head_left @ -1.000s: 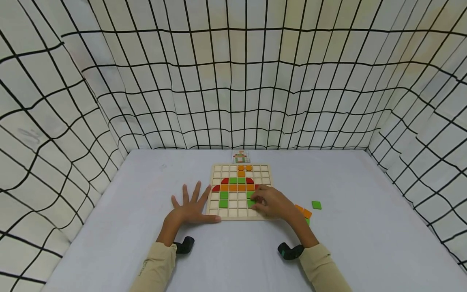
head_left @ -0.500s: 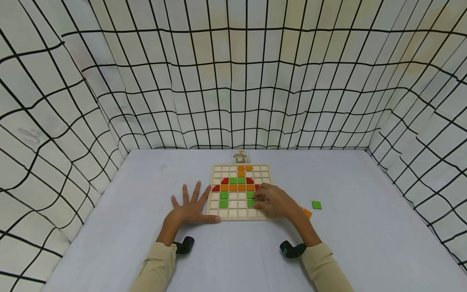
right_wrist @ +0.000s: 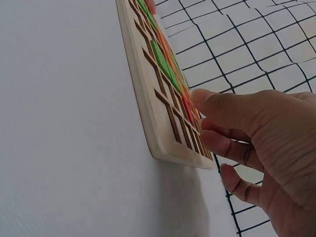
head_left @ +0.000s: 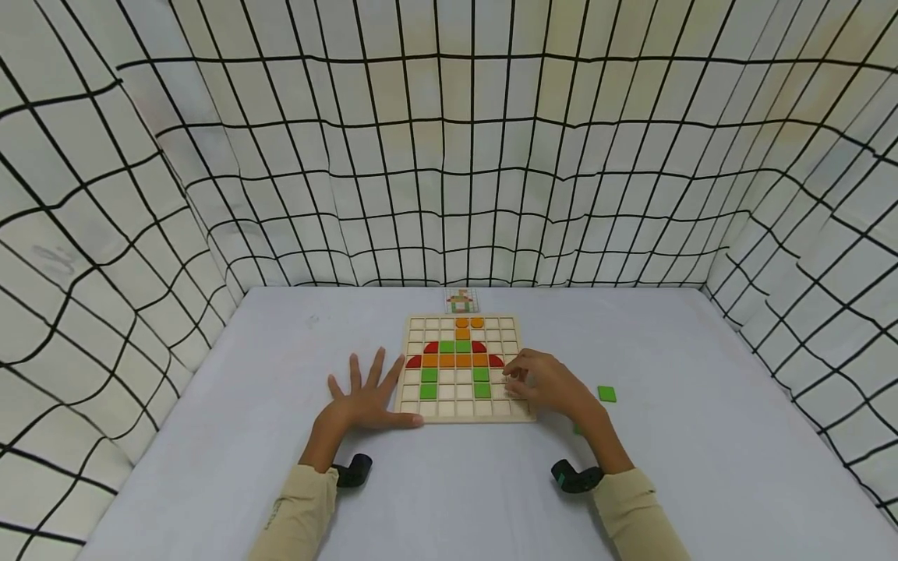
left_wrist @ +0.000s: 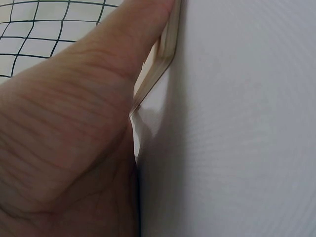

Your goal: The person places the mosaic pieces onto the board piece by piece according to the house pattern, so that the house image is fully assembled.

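Observation:
A wooden grid board point(head_left: 447, 392) lies on the white table, with orange, green and red tiles set in its cells. Two green tiles point(head_left: 482, 375) sit one below the other on its right, matched by a pair on the left. My left hand point(head_left: 366, 403) lies flat with fingers spread at the board's left edge, its thumb touching the near left corner. Over the board's right side hovers my right hand point(head_left: 550, 383), fingers loosely bent. Nothing shows between its thumb point(right_wrist: 222, 106) and fingers in the right wrist view.
Behind the board lies a small picture card point(head_left: 461, 301). A loose green tile point(head_left: 606, 393) is to the right; another green tile point(head_left: 578, 429) peeks out beside the right forearm. A black-lined mesh net point(head_left: 477, 156) encloses the table's far side and flanks.
My right hand has drawn back rightward from the lower green tiles, which now show fully in their cells. The right forearm now covers the loose orange tiles. My left hand has stayed put.

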`<state>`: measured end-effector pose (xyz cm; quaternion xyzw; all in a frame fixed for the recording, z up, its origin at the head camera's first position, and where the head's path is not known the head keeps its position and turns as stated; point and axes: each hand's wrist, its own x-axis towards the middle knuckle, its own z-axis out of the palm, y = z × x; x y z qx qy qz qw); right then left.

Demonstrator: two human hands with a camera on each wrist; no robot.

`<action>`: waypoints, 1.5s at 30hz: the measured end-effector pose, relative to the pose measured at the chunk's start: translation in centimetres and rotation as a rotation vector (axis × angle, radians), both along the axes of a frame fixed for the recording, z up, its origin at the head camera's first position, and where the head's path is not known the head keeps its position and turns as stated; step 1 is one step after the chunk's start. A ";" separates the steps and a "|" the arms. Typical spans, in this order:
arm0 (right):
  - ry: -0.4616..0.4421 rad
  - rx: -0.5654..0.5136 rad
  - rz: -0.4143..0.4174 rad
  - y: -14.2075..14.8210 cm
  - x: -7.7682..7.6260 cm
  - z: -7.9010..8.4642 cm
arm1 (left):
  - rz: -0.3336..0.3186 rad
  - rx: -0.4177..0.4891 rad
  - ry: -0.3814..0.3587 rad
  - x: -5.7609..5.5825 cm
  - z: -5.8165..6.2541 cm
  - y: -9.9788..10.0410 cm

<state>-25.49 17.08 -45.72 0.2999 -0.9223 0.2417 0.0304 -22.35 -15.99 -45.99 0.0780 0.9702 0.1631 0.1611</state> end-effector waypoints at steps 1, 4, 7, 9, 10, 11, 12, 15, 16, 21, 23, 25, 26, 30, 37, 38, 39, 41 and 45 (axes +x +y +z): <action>-0.003 -0.012 -0.009 0.4 0.0 0.0 | -0.001 -0.003 0.002 0.0 -0.1 0.0; -0.018 -0.048 -0.049 1.8 0.1 -0.1 | -0.004 -0.003 0.000 0.1 -0.1 0.0; -0.025 -0.069 -0.086 3.4 0.1 -0.2 | -0.006 -0.003 -0.006 0.2 -0.2 0.1; -0.024 -0.079 -0.102 4.6 0.0 -0.2 | -0.005 -0.002 -0.009 0.2 -0.2 0.0; -0.025 -0.084 -0.109 5.1 0.0 -0.2 | -0.005 -0.002 -0.008 0.3 -0.2 0.0; -0.032 -0.088 -0.119 5.6 -0.1 -0.2 | -0.004 -0.001 -0.007 0.3 -0.2 -0.1; -0.042 -0.090 -0.133 6.1 0.0 -0.1 | -0.003 -0.001 -0.005 0.3 -0.2 -0.1; -0.075 -0.088 -0.180 7.5 0.1 0.0 | -0.001 -0.003 -0.001 0.2 -0.2 -0.2; -0.084 -0.082 -0.192 8.0 0.1 0.1 | -0.001 -0.004 0.000 0.2 -0.3 -0.3; -0.116 -0.068 -0.237 10.5 0.6 0.3 | -0.002 0.001 -0.003 0.1 -0.4 -0.4; -0.129 -0.067 -0.234 11.5 0.9 0.3 | -0.003 0.001 0.000 0.1 -0.4 -0.3; -0.148 -0.061 -0.240 12.3 1.2 0.3 | -0.004 0.001 -0.001 0.1 -0.3 -0.3; -0.160 -0.055 -0.245 12.8 1.4 0.3 | -0.005 0.003 -0.001 0.1 -0.2 -0.2; -0.212 -0.047 -0.277 14.1 2.0 0.2 | -0.008 0.002 -0.001 0.0 -0.1 0.0; -0.188 -0.074 -0.259 14.6 2.2 0.0 | -0.005 -0.003 0.005 -0.1 0.1 -0.2; -0.181 -0.073 -0.261 14.6 2.1 0.0 | -0.007 -0.003 0.005 -0.1 0.0 -0.2; -0.177 -0.073 -0.265 14.5 2.1 -0.1 | -0.007 -0.003 0.005 -0.1 0.0 -0.2; -0.174 -0.070 -0.274 14.6 2.0 -0.4 | -0.008 0.001 0.002 -0.1 -0.1 -0.2; -0.174 -0.076 -0.274 14.7 1.9 -1.0 | -0.005 -0.008 -0.008 -0.1 -0.3 -0.1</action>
